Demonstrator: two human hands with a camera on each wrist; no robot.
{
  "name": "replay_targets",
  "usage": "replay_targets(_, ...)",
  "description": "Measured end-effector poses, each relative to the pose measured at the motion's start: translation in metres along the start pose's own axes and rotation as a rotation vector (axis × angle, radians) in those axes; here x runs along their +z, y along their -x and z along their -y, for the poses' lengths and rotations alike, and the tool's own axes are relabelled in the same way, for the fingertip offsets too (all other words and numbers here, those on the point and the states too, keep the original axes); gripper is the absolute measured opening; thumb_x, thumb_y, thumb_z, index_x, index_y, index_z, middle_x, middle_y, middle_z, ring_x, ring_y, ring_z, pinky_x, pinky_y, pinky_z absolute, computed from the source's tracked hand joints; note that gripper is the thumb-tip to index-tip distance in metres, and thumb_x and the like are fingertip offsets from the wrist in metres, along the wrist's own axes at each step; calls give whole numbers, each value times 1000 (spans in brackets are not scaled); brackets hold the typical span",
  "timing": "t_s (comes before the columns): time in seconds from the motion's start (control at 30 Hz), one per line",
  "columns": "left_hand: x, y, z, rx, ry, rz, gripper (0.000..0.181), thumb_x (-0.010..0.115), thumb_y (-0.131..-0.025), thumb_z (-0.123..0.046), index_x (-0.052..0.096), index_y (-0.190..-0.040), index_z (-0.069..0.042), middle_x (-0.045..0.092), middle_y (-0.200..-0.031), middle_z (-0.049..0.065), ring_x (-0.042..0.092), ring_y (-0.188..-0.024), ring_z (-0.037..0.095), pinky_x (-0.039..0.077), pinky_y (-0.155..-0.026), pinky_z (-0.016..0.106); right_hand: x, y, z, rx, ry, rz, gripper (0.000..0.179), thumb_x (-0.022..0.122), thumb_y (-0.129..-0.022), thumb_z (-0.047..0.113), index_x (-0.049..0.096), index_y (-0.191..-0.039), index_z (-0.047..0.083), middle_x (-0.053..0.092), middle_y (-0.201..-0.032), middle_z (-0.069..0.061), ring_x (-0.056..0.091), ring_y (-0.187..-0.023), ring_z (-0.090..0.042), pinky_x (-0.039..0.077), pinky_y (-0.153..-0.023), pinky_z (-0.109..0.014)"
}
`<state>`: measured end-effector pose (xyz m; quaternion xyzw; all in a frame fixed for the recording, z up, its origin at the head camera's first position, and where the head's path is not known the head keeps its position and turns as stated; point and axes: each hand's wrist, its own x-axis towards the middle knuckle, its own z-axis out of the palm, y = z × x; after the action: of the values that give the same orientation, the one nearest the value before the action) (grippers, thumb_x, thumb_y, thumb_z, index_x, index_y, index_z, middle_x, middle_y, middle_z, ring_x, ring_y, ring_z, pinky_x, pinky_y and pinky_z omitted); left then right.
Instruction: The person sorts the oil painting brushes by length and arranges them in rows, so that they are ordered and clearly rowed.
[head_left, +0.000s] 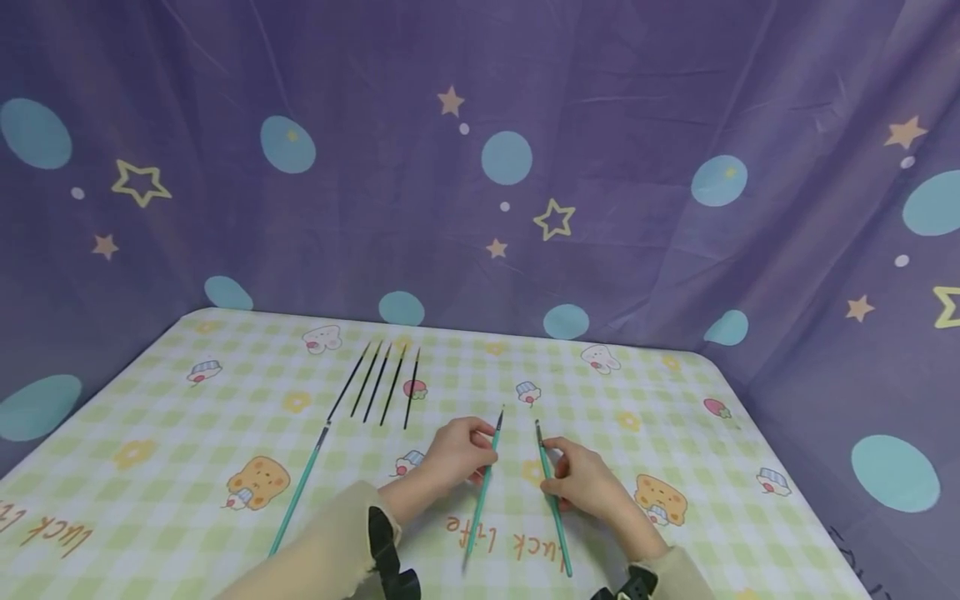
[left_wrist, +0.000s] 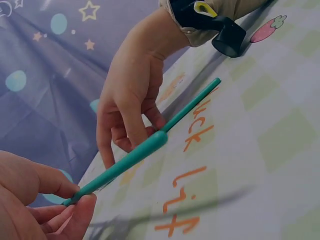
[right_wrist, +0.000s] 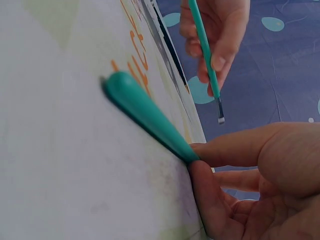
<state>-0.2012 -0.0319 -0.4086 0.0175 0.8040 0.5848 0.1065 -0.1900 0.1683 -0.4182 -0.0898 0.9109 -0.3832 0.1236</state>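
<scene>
My left hand (head_left: pixel 459 450) pinches a teal-handled paintbrush (head_left: pixel 480 510) between thumb and fingers near its metal ferrule. In the left wrist view this brush (left_wrist: pixel 125 159) is raised over the cloth, bristle end hidden by the fingers. To the right, my right hand (head_left: pixel 588 482) pinches a second teal paintbrush (head_left: pixel 558 527) partway along its handle. The right wrist view shows its rounded handle end (right_wrist: pixel 135 102) close over the cloth. Both brushes point their bristles away from me, roughly side by side. A third teal paintbrush (head_left: pixel 300 490) lies left of the left forearm.
Several thin dark-handled paintbrushes (head_left: pixel 371 387) lie fanned in a row at the back left of the table. A checked cloth (head_left: pixel 345 454) with cartoon prints covers the table. Behind it hangs a purple curtain (head_left: pixel 615 250) with stars and blue dots.
</scene>
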Motion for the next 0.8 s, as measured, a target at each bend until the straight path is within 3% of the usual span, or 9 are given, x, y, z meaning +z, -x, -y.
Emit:
replay_targets(0.33, -30, 15, 8, 39, -41, -11, 35, 64, -77, -3, 57, -112, 0, 56, -83, 9, 54, -48, 13, 51, -47, 32, 1, 2, 3, 13, -15, -2, 60, 68, -77, 8, 43, -132, 4, 50, -77, -6, 52, -52, -13, 48, -47, -27)
replay_targets(0.8, -58, 30, 20, 15, -150, -149, 34, 67, -76, -4, 59, -109, -6, 56, -82, 5, 54, -48, 14, 49, -46, 29, 0, 0, 1, 10, -5, 3, 59, 67, -78, 9, 43, -132, 4, 50, -76, -5, 52, -52, -13, 48, -47, -26)
